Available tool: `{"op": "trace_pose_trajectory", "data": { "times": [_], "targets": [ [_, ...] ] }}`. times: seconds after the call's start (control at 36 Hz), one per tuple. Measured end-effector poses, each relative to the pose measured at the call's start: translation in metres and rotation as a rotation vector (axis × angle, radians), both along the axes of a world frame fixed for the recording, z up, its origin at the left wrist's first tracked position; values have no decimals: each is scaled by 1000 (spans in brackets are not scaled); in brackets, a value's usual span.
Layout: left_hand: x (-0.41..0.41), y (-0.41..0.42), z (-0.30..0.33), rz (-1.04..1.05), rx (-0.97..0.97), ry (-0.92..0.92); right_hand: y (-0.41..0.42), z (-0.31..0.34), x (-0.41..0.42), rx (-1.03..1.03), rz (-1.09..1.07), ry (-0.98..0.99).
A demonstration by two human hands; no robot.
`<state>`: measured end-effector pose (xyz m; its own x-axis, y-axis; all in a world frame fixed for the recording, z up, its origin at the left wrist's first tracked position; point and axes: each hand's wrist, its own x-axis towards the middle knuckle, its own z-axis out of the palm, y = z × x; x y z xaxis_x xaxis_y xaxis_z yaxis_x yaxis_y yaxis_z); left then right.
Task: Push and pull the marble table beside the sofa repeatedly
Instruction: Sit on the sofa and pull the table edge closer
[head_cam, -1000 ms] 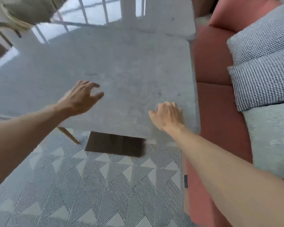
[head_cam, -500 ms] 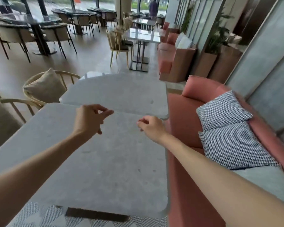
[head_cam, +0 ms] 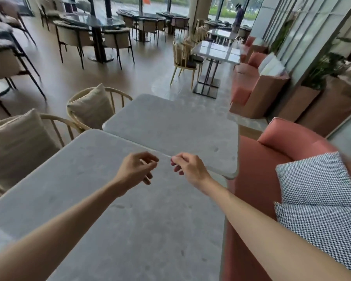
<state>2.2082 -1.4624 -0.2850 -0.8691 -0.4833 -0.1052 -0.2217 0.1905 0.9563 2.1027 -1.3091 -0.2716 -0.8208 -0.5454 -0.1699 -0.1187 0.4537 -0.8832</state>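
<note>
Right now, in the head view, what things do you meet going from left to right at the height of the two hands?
Beige cushion → near marble table → left hand → right hand → sofa → checked pillow.

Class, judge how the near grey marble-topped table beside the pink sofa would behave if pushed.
The near grey marble-topped table probably feels heavy: its slab is broad and stone-like. It likely slides stiffly rather than flexing. Pushed forward, it may bump the second grey table abutting its far edge.
</note>
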Motion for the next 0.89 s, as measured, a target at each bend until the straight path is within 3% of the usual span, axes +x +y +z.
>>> {"op": "trace_pose_trajectory", "data": {
  "times": [0.31,0.47,0.75,0.89],
  "targets": [
    [41,4,-110,548,331,-125,-61,-104,-38,167,396,-143],
    [62,29,-124,862,472,-121,-63,-127,-44,271,548,-133],
    [64,84,-143,966,580,-77,-26,-140,-44,246,561,-231],
    [58,141,-184,1048,712,-149,26,-164,-73,393,548,-249]
  ]
}}
